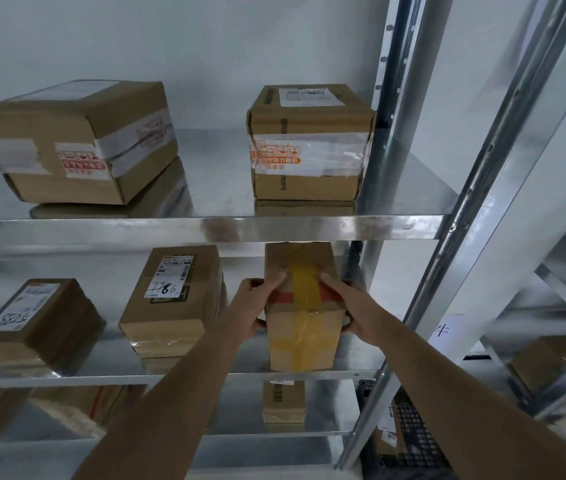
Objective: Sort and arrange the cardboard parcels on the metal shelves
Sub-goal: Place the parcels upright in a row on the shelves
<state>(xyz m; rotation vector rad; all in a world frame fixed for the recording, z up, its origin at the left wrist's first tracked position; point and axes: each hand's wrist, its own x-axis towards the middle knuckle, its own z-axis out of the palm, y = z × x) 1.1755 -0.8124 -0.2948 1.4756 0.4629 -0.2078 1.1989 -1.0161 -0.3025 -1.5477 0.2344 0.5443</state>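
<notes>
A cardboard parcel with yellow and red tape (304,341) stands at the right end of the middle metal shelf (67,377). My left hand (255,306) grips its left side with fingers over the top. On its right side my right hand (350,310) holds it the same way. Two labelled parcels lie to the left on that shelf, one marked 1786 (172,299) and one further left (37,320). The upper shelf (205,228) carries a large taped box (73,143) on the left and a smaller box (309,143) on the right.
A slotted metal upright (383,98) stands just right of the held parcel. A lower shelf holds a small box (283,401) and others at left. A black crate (409,438) sits on the floor at right, and more boxes sit on a neighbouring rack (548,362).
</notes>
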